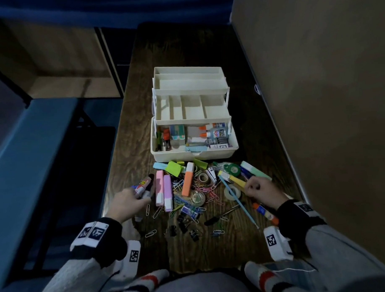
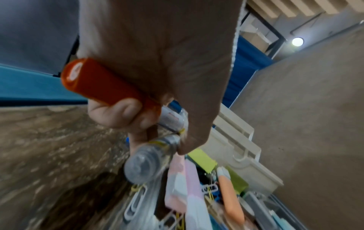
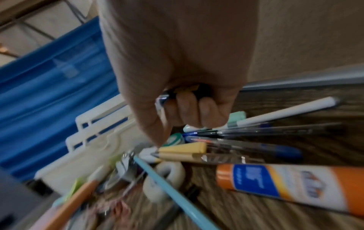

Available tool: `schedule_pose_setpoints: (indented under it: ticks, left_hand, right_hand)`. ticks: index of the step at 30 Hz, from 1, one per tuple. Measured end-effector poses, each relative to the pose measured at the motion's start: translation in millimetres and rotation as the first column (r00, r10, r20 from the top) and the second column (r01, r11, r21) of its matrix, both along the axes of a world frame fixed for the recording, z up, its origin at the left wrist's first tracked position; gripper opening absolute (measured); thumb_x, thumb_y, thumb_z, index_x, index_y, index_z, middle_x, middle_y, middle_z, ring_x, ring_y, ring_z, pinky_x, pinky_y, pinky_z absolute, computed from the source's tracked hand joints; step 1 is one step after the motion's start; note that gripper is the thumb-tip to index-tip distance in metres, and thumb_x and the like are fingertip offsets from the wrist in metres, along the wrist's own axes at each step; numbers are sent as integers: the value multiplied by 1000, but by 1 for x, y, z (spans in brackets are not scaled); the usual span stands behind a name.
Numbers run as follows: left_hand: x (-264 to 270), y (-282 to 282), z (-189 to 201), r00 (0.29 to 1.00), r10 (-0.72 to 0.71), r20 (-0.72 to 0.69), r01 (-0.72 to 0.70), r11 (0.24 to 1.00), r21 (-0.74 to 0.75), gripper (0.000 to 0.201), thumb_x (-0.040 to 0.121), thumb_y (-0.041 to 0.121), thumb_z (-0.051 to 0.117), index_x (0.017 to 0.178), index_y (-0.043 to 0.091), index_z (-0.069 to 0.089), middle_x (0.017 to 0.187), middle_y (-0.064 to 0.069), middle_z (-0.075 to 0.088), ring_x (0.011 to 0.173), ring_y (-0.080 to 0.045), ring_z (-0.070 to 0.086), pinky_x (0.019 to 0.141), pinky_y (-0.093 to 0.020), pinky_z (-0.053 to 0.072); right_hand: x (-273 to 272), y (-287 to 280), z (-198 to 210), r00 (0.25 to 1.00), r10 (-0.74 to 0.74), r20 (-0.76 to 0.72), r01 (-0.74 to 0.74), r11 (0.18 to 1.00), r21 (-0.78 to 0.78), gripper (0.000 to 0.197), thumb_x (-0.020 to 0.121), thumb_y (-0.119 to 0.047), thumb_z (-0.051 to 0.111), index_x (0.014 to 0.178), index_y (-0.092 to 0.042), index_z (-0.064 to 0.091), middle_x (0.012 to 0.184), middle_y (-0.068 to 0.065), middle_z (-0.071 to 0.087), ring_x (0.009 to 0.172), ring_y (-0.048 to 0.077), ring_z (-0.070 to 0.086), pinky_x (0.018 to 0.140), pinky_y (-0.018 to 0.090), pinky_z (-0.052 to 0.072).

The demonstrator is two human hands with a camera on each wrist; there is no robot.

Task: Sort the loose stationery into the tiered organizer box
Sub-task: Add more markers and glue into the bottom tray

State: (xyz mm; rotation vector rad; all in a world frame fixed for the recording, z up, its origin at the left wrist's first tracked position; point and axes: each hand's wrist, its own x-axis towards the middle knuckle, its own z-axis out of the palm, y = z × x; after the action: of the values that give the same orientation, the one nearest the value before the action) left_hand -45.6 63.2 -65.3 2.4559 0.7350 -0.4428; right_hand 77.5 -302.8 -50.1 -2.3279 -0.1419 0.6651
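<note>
The cream tiered organizer box [image 1: 194, 155] stands open at mid-table, its upper trays bare and its bottom bin holding glue bottles [image 1: 213, 132] and small boxes. Loose stationery lies in front of it: pink highlighters [image 1: 163, 191], an orange highlighter [image 1: 187, 181], paper clips [image 1: 203, 189], tape rolls [image 1: 232, 193], a light-blue pencil [image 1: 239, 203]. My left hand [image 1: 141, 196] grips two glue sticks at the pile's left, one with an orange cap [image 2: 102, 82], one with a clear cap [image 2: 145, 165]. My right hand [image 1: 250, 185] is curled round a dark blue pen [image 3: 167, 95] above several pens [image 3: 256, 132].
An orange-capped glue stick [image 1: 266, 213] lies by my right wrist and black binder clips [image 1: 185, 225] sit near the front edge. A tall beige panel [image 1: 316, 97] borders the table on the right. A blue bench [image 1: 34, 151] runs beyond the left edge.
</note>
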Motion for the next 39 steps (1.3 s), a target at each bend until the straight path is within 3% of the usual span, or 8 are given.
schedule_pose_setpoints:
  ticks: [6, 13, 17, 21, 23, 25, 30, 39]
  left_hand:
    - [4, 13, 26, 996, 1, 94, 18, 979, -203, 24, 79, 29, 75, 89, 14, 59, 86, -9, 66, 77, -24, 64, 61, -26, 46]
    - [28, 13, 39, 962, 15, 273, 84, 934, -347, 26, 78, 24, 77, 92, 12, 59, 85, -14, 69, 77, -28, 69, 72, -44, 58]
    - [57, 1, 51, 907, -114, 404, 201, 963, -178, 24, 76, 31, 78, 82, 26, 56, 71, 9, 61, 55, 2, 56, 48, -9, 42]
    - [110, -13, 63, 846, -289, 447, 265, 957, 117, 22, 79, 37, 72, 92, 23, 60, 82, 6, 62, 75, -16, 58, 61, -28, 42]
    - [140, -22, 66, 843, -377, 383, 315, 924, 217, 20, 80, 35, 68, 94, 23, 61, 88, 0, 66, 83, -24, 61, 64, -31, 43]
    - [166, -30, 66, 860, -450, 241, 389, 883, 261, 16, 82, 32, 65, 95, 23, 62, 91, -2, 70, 85, -26, 65, 66, -31, 45]
    - [211, -37, 56, 818, -556, -148, 575, 795, 194, 23, 80, 34, 71, 95, 17, 68, 85, -2, 65, 77, -22, 60, 67, -30, 47]
    - [240, -33, 34, 738, -610, -289, 656, 749, 92, 38, 80, 16, 68, 118, 18, 63, 104, -4, 65, 93, -24, 60, 74, -30, 48]
  right_hand:
    - [-30, 13, -10, 931, 349, -105, -362, 917, -167, 6, 83, -24, 68, 78, -25, 67, 73, -16, 56, 70, -6, 53, 61, 12, 39]
    - [-29, 49, -13, 896, 439, -59, -443, 884, -147, 5, 84, -32, 66, 82, -32, 61, 73, -14, 51, 70, -1, 48, 60, 23, 36]
    - [-12, 63, -6, 948, 307, 89, -303, 952, -52, 7, 87, -35, 61, 89, -29, 58, 63, -12, 45, 55, -4, 46, 50, 18, 28]
    - [18, 78, 9, 961, 186, 206, -196, 980, 30, 1, 92, -27, 56, 91, -29, 56, 59, -9, 44, 52, 2, 45, 52, 20, 32]
    - [35, 83, 19, 966, 140, 218, -163, 983, 91, 4, 95, -25, 53, 98, -24, 55, 62, -8, 45, 56, 6, 45, 58, 23, 40]
    - [48, 83, 27, 964, 113, 240, -145, 982, 123, 5, 96, -23, 51, 100, -25, 54, 60, -5, 44, 53, 15, 42, 55, 30, 35]
    - [66, 73, 32, 955, 89, 283, -136, 979, 153, 5, 95, -24, 53, 100, -23, 54, 58, -2, 40, 51, 14, 36, 53, 28, 29]
    - [90, 73, 25, 973, 59, 222, -95, 983, 155, 6, 94, -20, 54, 95, -24, 57, 66, -2, 45, 60, 13, 43, 58, 27, 35]
